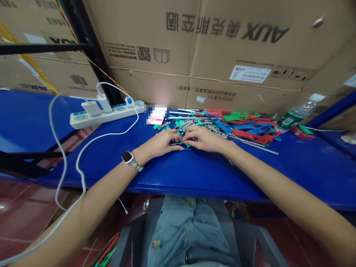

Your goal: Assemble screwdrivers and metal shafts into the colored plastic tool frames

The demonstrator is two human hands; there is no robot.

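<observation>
My left hand (pixel 164 142) and my right hand (pixel 201 139) meet at the near side of a pile on the blue table. Fingertips of both hands are pinched closely together over something small, with bits of green and thin metal around it. What they grip is too small and too covered to make out. Right behind them lies the heap of bent metal wire pieces (pixel 191 122), mixed with small green plastic parts. To the right of this heap are red, blue and green flat plastic pieces (pixel 250 128) and thin metal rods (pixel 256 144).
A white power strip (pixel 108 115) with chargers and loose white cables lies at the left. A clear bottle with a green label (pixel 292 118) leans at the right, near a small red box (pixel 302 132). Large cardboard boxes (pixel 208 48) stand behind the blue table (pixel 172 174).
</observation>
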